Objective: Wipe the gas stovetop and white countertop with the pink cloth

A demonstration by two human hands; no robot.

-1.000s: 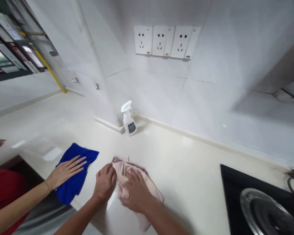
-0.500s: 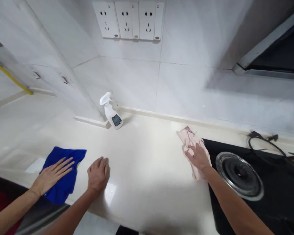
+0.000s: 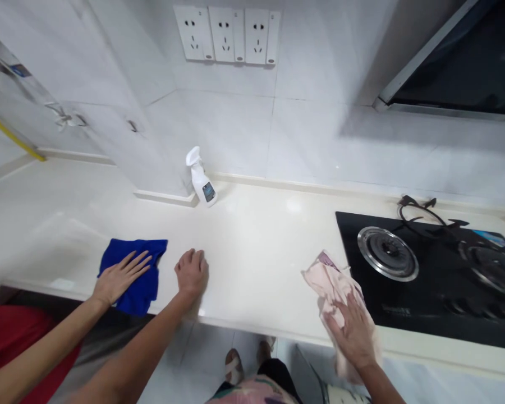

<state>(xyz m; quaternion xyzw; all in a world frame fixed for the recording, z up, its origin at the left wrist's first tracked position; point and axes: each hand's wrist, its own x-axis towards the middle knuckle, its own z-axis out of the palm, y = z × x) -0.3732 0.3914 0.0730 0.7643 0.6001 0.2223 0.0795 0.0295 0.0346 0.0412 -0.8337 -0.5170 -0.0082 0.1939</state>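
Observation:
My right hand (image 3: pixel 354 328) is on a crumpled pale pink cloth (image 3: pixel 334 283), with the thumb apart from the fingers. The cloth lies left of the stove, and its lower end hangs past the counter's front edge. My left hand (image 3: pixel 192 272) rests on the white countertop (image 3: pixel 256 252) with its fingers curled in; nothing shows in it. Close by on the left, another person's hand (image 3: pixel 120 276) lies flat on a blue cloth (image 3: pixel 137 297). A white spray bottle (image 3: pixel 202 182) with a dark label stands near the wall corner.
A black gas stove (image 3: pixel 429 303) is set in the counter at right, with a loose pan support (image 3: pixel 425 216) towards its back edge. Wall sockets (image 3: pixel 225 35) are above. A dark range hood (image 3: pixel 454 67) juts out at upper right. The other person's red clothing (image 3: pixel 21 336) shows at left.
My right hand has drawn the pink cloth from near the wall towards the counter's front edge. The view has shifted and shows more stove and floor. My left hand stays on the counter.

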